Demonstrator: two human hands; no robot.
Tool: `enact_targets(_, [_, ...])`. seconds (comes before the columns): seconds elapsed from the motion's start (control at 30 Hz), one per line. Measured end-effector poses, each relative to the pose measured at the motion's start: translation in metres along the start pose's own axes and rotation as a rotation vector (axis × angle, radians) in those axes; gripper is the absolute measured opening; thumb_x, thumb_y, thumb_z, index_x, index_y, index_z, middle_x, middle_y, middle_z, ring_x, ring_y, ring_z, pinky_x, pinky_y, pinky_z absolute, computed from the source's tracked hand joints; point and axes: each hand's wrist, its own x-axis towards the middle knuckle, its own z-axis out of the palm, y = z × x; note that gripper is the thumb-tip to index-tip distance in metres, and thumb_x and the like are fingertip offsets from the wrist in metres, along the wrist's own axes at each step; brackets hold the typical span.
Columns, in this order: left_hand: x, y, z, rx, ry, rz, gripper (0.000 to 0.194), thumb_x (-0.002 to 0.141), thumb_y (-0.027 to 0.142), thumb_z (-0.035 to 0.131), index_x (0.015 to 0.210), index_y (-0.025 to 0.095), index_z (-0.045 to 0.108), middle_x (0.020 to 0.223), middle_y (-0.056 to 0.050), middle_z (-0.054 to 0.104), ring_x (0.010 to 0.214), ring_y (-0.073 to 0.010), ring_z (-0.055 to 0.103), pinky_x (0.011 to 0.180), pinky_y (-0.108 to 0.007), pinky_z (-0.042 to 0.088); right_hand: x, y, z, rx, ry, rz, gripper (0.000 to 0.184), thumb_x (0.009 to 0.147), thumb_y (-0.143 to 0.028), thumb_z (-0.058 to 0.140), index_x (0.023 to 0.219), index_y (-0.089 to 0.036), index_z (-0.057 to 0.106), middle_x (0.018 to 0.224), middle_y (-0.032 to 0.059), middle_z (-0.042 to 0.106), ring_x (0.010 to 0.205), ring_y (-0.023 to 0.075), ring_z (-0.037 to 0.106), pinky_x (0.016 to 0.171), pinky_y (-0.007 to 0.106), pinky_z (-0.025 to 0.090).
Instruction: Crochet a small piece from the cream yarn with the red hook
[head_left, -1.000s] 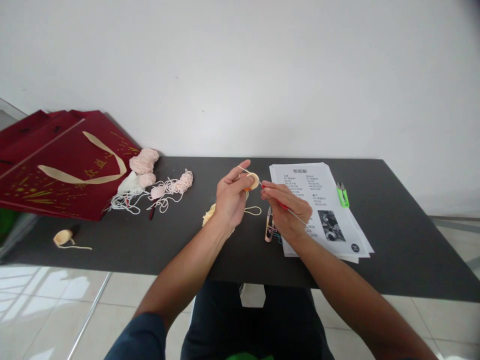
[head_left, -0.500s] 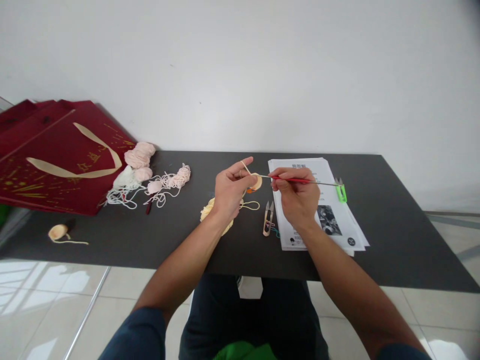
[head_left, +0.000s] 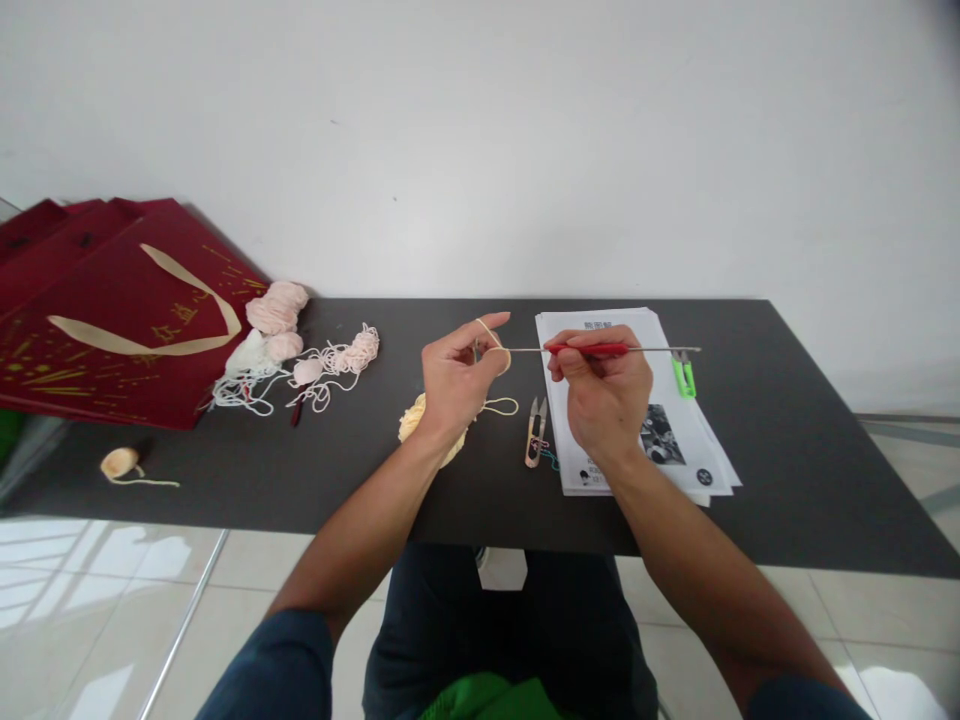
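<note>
My left hand (head_left: pixel 459 372) pinches a small cream crochet piece (head_left: pixel 506 360), mostly hidden behind the thumb and fingers. A strand of pale yellow yarn (head_left: pixel 491 333) runs over its raised index finger. In my right hand (head_left: pixel 606 392) is a crochet hook (head_left: pixel 596 350) with a red grip, held level, its metal tip reaching the piece at my left fingertips. Under my left wrist lies a ball of pale yellow yarn (head_left: pixel 412 417), with a loop of it out to the right. Thread snips (head_left: pixel 535 435) rest between my forearms.
Printed sheets (head_left: pixel 600 478) lie under my right hand, with green-handled snips (head_left: pixel 683 376) at their edge. Leftward are pink and white yarn balls (head_left: pixel 276 308), a red gift bag (head_left: pixel 127 320) and a small cream crocheted cup (head_left: pixel 120 462) on the dark table (head_left: pixel 780 440).
The crochet piece has turned in my left fingers, so less of it shows. My right hand has shifted slightly right, and the hook now lies more level.
</note>
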Motion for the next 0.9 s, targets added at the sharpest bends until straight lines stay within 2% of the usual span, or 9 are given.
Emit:
enact_targets(0.27, [0.005, 0.0, -0.004, -0.175, -0.103, -0.123, 0.039, 0.064, 0.005, 0.077, 0.096, 0.025, 0.085, 0.066, 0.003, 0.064, 0.059, -0.0066, 0.051, 0.057, -0.021, 0.039, 0.003, 0.0, -0.003, 0.052, -0.025, 0.027, 0.017, 0.085, -0.017, 0.081, 0.089, -0.025, 0.066, 0.088, -0.0021, 0.079, 0.063, 0.0102, 0.065, 0.057, 0.026, 0.05])
enact_targets(0.7, [0.009, 0.007, -0.009, -0.266, -0.191, -0.236, 0.032, 0.056, 0.004, 0.072, 0.081, 0.02, 0.085, 0.061, 0.001, 0.066, 0.052, -0.0069, 0.05, 0.052, -0.021, 0.033, 0.003, -0.004, -0.005, 0.061, -0.067, 0.037, 0.021, 0.081, -0.021, 0.085, 0.087, -0.025, 0.066, 0.086, -0.0013, 0.08, 0.061, 0.0107, 0.064, 0.055, 0.027, 0.05])
enact_targets(0.9, [0.011, 0.008, -0.01, -0.359, -0.258, -0.271, 0.03, 0.058, 0.007, 0.079, 0.084, 0.019, 0.085, 0.063, -0.001, 0.068, 0.055, -0.0085, 0.055, 0.055, -0.022, 0.038, 0.011, -0.006, -0.005, 0.215, -0.064, 0.194, 0.029, 0.076, -0.031, 0.091, 0.083, -0.025, 0.064, 0.081, -0.0019, 0.079, 0.058, 0.0092, 0.061, 0.052, 0.024, 0.048])
